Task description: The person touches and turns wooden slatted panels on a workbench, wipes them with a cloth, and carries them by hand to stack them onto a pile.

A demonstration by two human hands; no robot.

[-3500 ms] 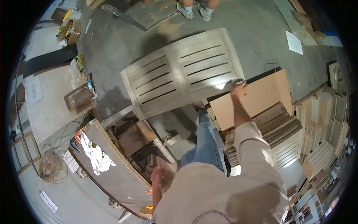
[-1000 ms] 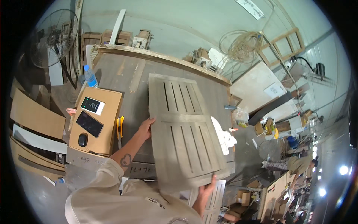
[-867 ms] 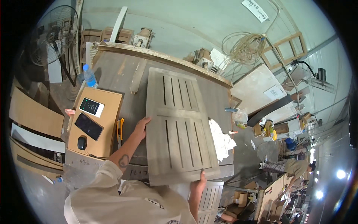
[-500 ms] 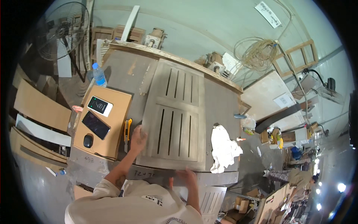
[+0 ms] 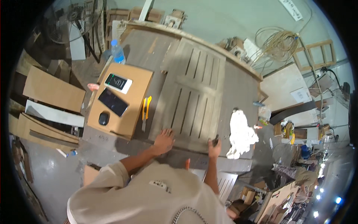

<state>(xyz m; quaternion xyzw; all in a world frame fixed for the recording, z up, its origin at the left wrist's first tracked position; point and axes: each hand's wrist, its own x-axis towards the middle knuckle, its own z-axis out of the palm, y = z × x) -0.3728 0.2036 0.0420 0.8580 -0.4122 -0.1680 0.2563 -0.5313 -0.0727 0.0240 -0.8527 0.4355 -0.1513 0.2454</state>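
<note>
A grey-brown slatted wooden panel (image 5: 191, 84) lies on the workbench before me, long narrow slots running through its two sections. My left hand (image 5: 164, 142) rests on its near left corner with the fingers stretched out flat. At the near right corner my right hand (image 5: 214, 149) is closed around a small dark object (image 5: 215, 140), too small to make out. A yellow utility knife (image 5: 146, 113) lies just left of the panel. On the other side a crumpled white cloth (image 5: 240, 134) lies close to my right hand.
A cardboard box (image 5: 138, 87) at the left carries a white device with a screen (image 5: 118, 83), a dark phone (image 5: 113, 102) and a small black rounded case (image 5: 104, 118). Behind it stands a water bottle (image 5: 118, 53). Wooden boards (image 5: 54, 89) lean at far left.
My left hand has gone from the panel's left edge onto its near corner. The right hand has risen from below the near edge to the right corner, a dark object now showing in it.
</note>
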